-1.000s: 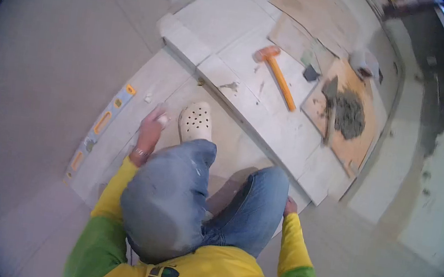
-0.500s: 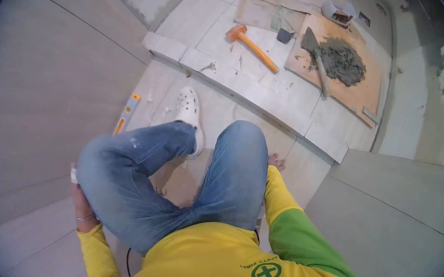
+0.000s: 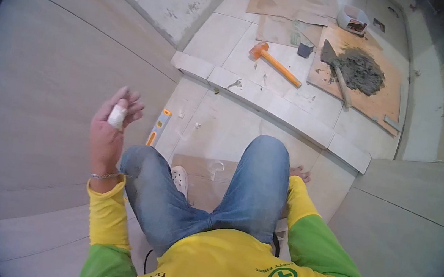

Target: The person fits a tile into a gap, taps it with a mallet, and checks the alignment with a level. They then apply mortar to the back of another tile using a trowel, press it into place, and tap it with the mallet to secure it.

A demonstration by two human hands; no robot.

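My left hand (image 3: 116,117) is raised beside my left knee, in front of the tiled left wall. Its fingers are loosely bent and apart, with nothing in them, and white tape wraps one digit. Nearest to it is a spirit level (image 3: 158,127) with orange end parts, by the foot of that wall. My right hand (image 3: 301,173) is low beside my right knee, close over the floor tiles, its fingers spread and its palm partly hidden by the sleeve and knee. A piece of cardboard (image 3: 204,167) lies on the floor between my legs.
Beyond the tiled step (image 3: 270,107) lie an orange-headed mallet (image 3: 275,63), a small dark block (image 3: 305,50) and cardboard sheets (image 3: 291,0). A trowel (image 3: 340,78) rests by grey mortar (image 3: 364,73) on a board (image 3: 324,73). A white tub (image 3: 353,19) stands behind.
My left hand has risen from beside my left knee to in front of the wall. My left foot has drawn back toward me. The camera view has shifted; my right hand stays low by my knee.
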